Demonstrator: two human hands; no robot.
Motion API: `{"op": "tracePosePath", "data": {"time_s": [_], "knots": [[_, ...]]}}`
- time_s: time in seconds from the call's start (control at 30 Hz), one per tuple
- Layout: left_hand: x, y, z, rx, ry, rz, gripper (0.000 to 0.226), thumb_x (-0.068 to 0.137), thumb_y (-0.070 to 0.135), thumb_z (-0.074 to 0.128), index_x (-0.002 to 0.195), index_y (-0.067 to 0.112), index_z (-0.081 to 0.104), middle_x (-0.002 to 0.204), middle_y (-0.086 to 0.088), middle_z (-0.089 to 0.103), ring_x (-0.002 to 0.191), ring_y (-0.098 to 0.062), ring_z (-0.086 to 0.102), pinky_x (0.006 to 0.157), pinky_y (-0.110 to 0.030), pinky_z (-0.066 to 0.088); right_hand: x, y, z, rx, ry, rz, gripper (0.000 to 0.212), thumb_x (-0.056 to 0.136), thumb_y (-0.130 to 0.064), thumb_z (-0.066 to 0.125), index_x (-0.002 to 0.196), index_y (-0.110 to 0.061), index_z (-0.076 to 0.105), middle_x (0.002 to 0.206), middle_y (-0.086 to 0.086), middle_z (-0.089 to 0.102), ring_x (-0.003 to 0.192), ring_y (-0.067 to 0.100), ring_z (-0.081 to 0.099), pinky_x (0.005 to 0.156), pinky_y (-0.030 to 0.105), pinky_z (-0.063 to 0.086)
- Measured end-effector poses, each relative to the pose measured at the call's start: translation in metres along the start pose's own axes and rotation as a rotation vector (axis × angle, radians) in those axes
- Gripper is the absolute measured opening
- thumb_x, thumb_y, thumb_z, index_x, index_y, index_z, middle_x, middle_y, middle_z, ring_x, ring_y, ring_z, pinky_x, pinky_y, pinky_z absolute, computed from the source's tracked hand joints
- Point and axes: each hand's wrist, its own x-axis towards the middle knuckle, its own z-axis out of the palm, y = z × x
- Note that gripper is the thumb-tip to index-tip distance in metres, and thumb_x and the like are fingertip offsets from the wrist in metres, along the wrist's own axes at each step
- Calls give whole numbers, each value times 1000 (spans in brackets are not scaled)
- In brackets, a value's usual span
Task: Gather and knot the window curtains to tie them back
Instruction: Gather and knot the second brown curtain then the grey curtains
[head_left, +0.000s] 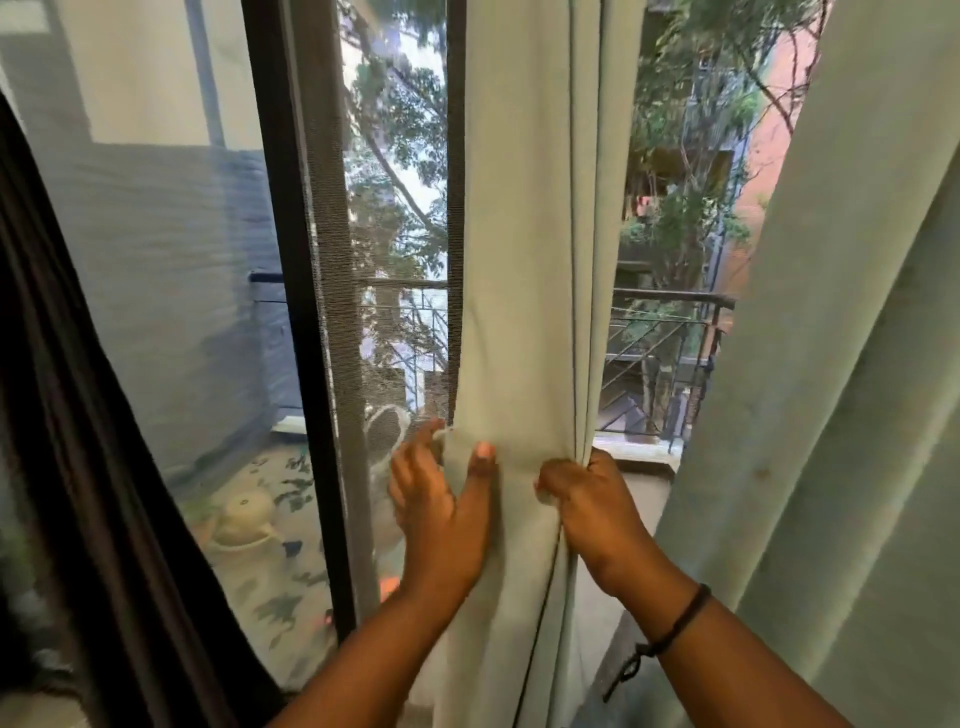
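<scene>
A pale green curtain panel (530, 260) hangs in folds down the middle of the window. My left hand (441, 504) holds its left edge, thumb across the front of the cloth and fingers reaching behind it. My right hand (592, 499) grips the panel's right edge in a curled fist at the same height, bunching the folds. A second pale green curtain (841, 415) hangs loose on the right, apart from both hands. A dark cord is tied around my right wrist.
A dark window frame (301, 312) with a mesh screen stands left of the panel. A dark brown curtain (78, 467) drapes at the far left. Outside are a balcony railing (670, 296), trees and buildings.
</scene>
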Motion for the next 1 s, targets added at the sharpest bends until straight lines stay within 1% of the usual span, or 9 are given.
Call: {"op": "tracePosePath", "data": {"time_s": [0.13,0.3,0.47,0.57,0.67,0.77,0.83,0.9,1.0], "knots": [[11,35,-9,289,-76,-145,96,61,90,24,141,37,28,149,4,29,138,-23,23,113,-46,16,-15,-4,-13,52,-81,12,34,62,-12,59,90,6,62,78,13,60,76,25,54,68,33,43],[4,73,-24,-484,-479,-288,75,61,81,55,110,25,68,109,-3,71,101,-19,68,83,-32,56,-32,-9,-27,267,-306,110,22,50,-5,64,72,-4,65,61,4,66,63,20,63,57,28,51],[-3,68,-15,-761,-672,-329,91,38,75,75,109,18,71,114,-14,68,101,-26,67,78,-35,57,-31,-1,-33,561,-551,268,60,54,-31,85,107,-6,71,111,20,68,96,33,68,92,49,51],[6,56,-4,-823,-611,-307,89,45,79,68,112,20,69,119,-14,66,107,-28,65,81,-37,56,-19,8,-27,528,-467,275,79,54,-49,86,116,-5,66,117,22,65,108,37,63,101,55,42],[25,44,-2,-811,-528,-343,86,63,82,35,120,23,61,115,-7,69,105,-23,66,79,-33,57,3,9,-19,294,-243,205,63,60,-51,75,103,-4,71,98,16,73,93,30,70,94,50,50],[46,30,-1,-803,-520,-383,79,79,72,18,122,20,59,113,-8,70,99,-21,68,78,-31,58,20,7,-3,89,-241,148,65,60,-59,68,105,-12,68,94,7,75,87,22,72,84,40,56],[60,19,-2,-728,-478,-358,53,98,46,22,108,15,63,97,-9,72,82,-16,70,69,-25,58,30,8,16,25,-241,103,62,63,-57,67,109,-16,61,95,2,74,82,15,72,72,30,59],[77,6,-3,-561,-406,-326,28,102,19,33,114,11,57,106,-14,64,94,-21,64,78,-29,54,40,10,37,-30,-229,32,44,74,-51,64,109,-25,58,91,-10,70,73,0,70,58,16,54],[105,-26,-9,-138,-359,-204,41,89,39,47,125,22,41,130,-7,45,123,-28,45,102,-44,39,59,18,61,-94,-171,-19,13,85,-45,59,93,-36,58,82,-25,63,63,-16,62,50,5,45]]}}
